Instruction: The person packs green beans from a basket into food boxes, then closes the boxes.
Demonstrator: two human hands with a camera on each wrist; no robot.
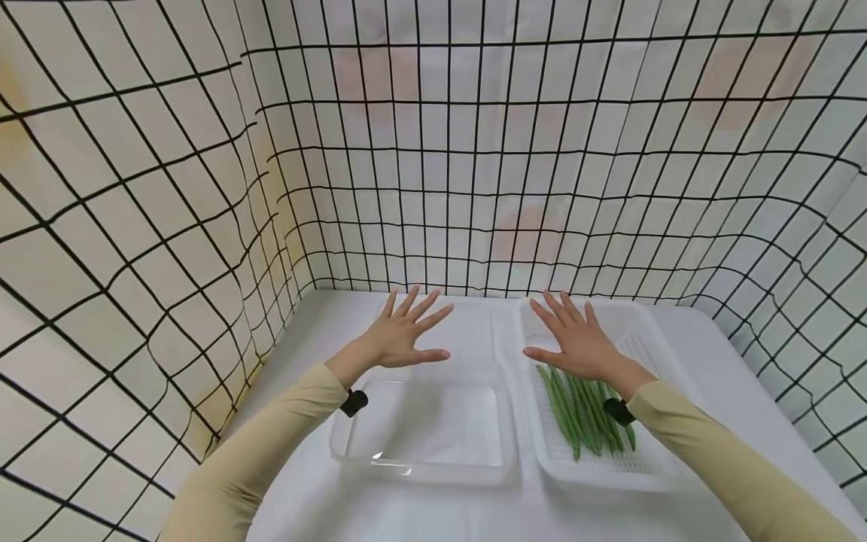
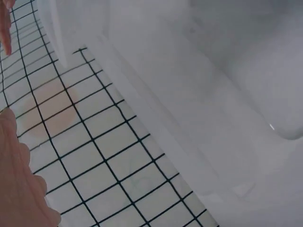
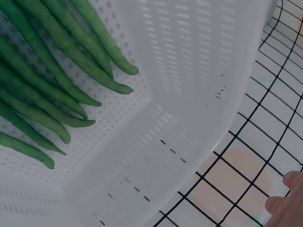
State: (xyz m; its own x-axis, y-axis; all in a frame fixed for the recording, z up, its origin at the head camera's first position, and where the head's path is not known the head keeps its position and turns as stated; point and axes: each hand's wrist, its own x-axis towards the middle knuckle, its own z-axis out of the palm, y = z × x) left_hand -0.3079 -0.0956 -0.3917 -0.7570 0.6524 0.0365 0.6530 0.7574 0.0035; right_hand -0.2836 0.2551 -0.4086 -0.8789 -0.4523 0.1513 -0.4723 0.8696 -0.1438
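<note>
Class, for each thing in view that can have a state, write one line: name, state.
Left hand, spread, holding nothing
Right hand, spread, holding nothing
White basket, uncovered
Green beans, lying in the basket
Clear container, holding no beans
Wire grid, standing upright
Beige sleeves, not rolled up

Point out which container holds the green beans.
The white perforated basket on the right, nearest the right hand. The green beans lie on its holed floor; the clear tray to its left shows none inside.
</note>
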